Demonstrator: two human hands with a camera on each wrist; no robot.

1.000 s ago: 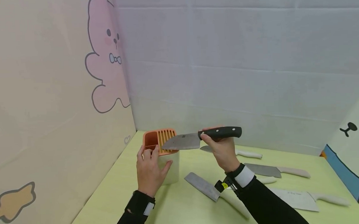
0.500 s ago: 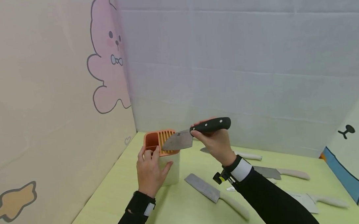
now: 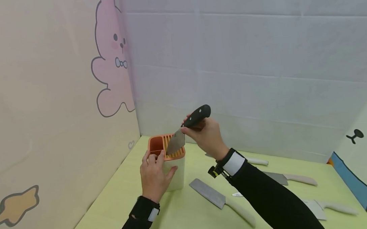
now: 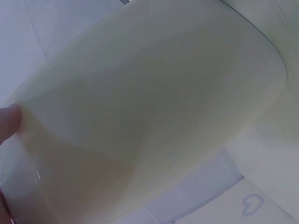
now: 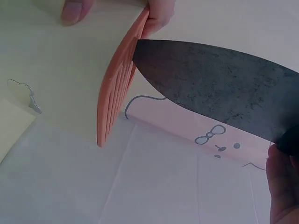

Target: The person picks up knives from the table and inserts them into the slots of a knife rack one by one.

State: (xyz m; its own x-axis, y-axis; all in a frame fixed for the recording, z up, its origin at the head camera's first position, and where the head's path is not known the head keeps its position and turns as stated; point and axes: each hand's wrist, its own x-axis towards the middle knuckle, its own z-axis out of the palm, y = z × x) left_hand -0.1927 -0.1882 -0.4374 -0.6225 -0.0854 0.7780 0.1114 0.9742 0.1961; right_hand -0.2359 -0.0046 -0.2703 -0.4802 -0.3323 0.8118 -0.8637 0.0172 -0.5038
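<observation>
On the far left I see the cream wall panel with the pink bunny drawing (image 3: 110,59), and at its foot the yellow-green desk (image 3: 113,204) begins. My left hand (image 3: 153,174) comes next: its grip is wrapped around the near side of the knife block (image 3: 173,172), fingers curled over the rim and thumb pressed on the white front wall. In the left wrist view that pale wall (image 4: 149,107) fills nearly everything, with one fingertip (image 4: 9,121) showing at the edge. The block stands upright near the back left corner of the desk, white below with an orange slotted top (image 3: 169,143) and an open orange compartment at its left end.

Above it my right hand (image 3: 205,134) has its grip clamped on the black handle of the chef's knife (image 3: 187,128). The knife is tilted, handle high and to the right, blade sloping down to the left with its tip right at the orange slots; I cannot tell whether the tip is already inside one. In the right wrist view the dark blade (image 5: 219,84) points at the edge of the orange top (image 5: 117,88), tip just beside it.

Further right a cleaver with a pale handle (image 3: 220,201) lies flat on the desk, near the block. Behind my sleeve lie more white-handled knives (image 3: 292,178), well apart from the block, one (image 3: 332,207) near the right edge
</observation>
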